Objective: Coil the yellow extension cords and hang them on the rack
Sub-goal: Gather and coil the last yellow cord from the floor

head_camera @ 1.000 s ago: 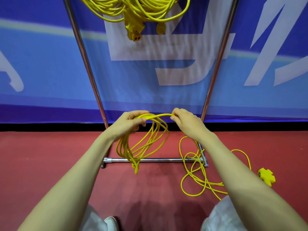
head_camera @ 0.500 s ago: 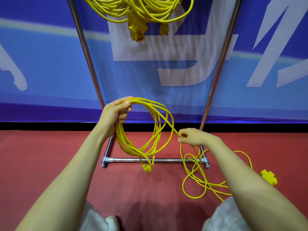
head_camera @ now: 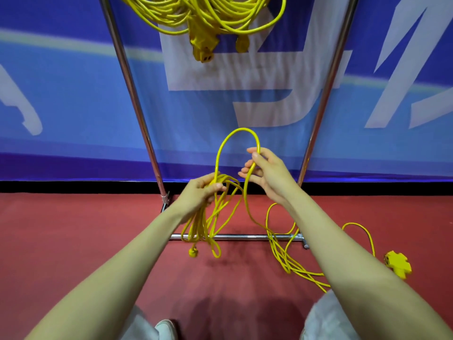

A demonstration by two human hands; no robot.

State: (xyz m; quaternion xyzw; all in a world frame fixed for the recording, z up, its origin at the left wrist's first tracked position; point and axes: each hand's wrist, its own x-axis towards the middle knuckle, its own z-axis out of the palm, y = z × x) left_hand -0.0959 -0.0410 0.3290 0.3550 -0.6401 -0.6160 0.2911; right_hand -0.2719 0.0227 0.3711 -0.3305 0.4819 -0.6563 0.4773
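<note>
Red floor point(head_camera: 73, 241), blue banner point(head_camera: 73, 82); mid-frame the left hand point(head_camera: 198, 192) grips the yellow cord point(head_camera: 239, 129) in coils, the right hand point(head_camera: 267, 173) pinches its raised loop. Hung cords point(head_camera: 208, 11) on the rack point(head_camera: 137, 106) are cut off above.

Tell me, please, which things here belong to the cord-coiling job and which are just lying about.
In the job: left hand, right hand, half-wound coil, loose cord, socket block, rack, hung coils.
Just there: blue banner, red floor, white shoe.

right hand point(head_camera: 267, 173) raised, fresh loop of cord point(head_camera: 241, 129) arching to left hand point(head_camera: 201, 192)
</note>
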